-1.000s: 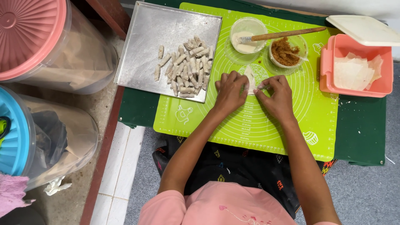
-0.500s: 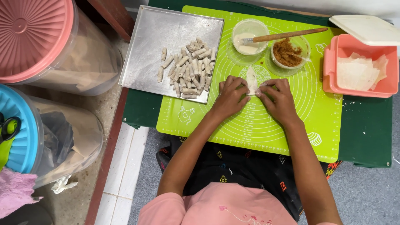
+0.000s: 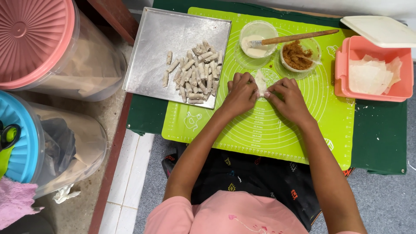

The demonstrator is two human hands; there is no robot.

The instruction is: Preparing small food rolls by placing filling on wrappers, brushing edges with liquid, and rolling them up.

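Head view: my left hand (image 3: 239,93) and right hand (image 3: 289,99) pinch a thin, pale wrapper (image 3: 261,82) between fingertips on the smooth green mat (image 3: 268,130); my fingers hide most of it. Beyond my grip sit two round bowls (image 3: 258,38). Left lies a steel tray (image 3: 173,39) of small rolls (image 3: 196,71), right a pink box (image 3: 372,71)

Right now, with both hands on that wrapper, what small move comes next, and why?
Probably keep rolling the wrapper shut. The left hand and right hand pinch it from both sides on the green mat, and it looks only partly folded. Finished rolls lie on the metal tray, so this one likely goes there once closed.
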